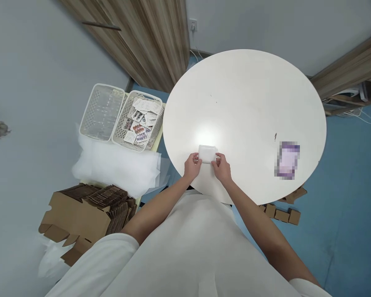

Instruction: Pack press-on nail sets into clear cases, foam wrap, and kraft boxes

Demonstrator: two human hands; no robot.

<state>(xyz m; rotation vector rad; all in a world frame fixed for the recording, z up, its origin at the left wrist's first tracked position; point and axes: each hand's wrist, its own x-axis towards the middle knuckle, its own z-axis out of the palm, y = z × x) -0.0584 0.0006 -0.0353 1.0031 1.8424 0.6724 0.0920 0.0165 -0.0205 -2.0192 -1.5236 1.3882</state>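
Observation:
A small white rectangular packet is held just over the near part of the white oval table. My left hand pinches its left edge between thumb and fingers. On the opposite side, my right hand grips the right edge the same way. The packet's surface looks whitish and partly translucent; what it contains cannot be made out.
Left of the table are a basket of patterned cards, a basket of clear plastic pieces, white wrapping sheets and flattened cardboard boxes. A blurred purple item lies at the table's right. Small brown boxes stand below.

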